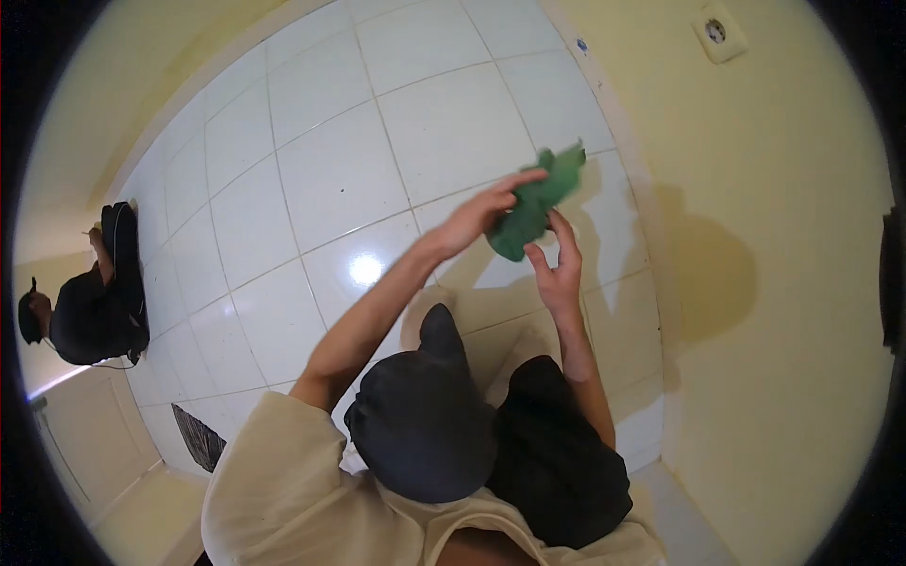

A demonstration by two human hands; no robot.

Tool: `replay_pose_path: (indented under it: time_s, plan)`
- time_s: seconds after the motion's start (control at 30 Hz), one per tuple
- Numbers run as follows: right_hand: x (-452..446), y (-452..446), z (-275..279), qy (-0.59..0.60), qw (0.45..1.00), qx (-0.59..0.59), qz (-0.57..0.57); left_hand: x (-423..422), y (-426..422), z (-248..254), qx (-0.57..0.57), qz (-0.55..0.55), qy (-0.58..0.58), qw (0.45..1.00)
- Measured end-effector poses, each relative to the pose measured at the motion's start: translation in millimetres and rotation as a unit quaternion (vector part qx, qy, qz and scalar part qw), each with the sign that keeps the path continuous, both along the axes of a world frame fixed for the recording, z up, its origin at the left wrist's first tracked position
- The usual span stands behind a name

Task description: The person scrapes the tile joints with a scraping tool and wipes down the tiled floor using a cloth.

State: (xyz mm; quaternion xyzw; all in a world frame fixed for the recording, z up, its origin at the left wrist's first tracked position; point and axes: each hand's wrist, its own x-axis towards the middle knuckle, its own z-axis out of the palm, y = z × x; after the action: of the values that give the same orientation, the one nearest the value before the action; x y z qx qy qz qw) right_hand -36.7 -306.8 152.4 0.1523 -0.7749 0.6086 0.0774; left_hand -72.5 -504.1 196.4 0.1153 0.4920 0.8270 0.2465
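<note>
Green crumpled sheet (536,209), slightly blurred, is up in front of the seated wearer, between the two hands; whether it is cloth or paper I cannot tell. The left hand (483,215) holds its left side, fingers laid over it. The right hand (560,267) has thumb and forefinger slightly parted at its lower right edge; whether they pinch it I cannot tell. Below the hands are the wearer's dark-clad knees (425,424). Beneath and beyond stretches a glossy white tiled floor (326,179), with a bright light reflection (365,269) left of the left hand. Right of the right hand rises a pale yellow wall (783,189), bearing a shadow (708,274) and, higher, a socket (719,34). Far left of both hands, another person (94,302) in black sits on the floor.
</note>
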Motion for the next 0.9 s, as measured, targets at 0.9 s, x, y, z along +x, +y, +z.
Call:
replay_pose_path:
  time_s: [0.9]
  plan:
    - [59.7, 62.2, -24.4, -0.291, 0.899, -0.324, -0.047, 30.5, 31.3, -67.4, -0.214, -0.031, 0.082, 0.973]
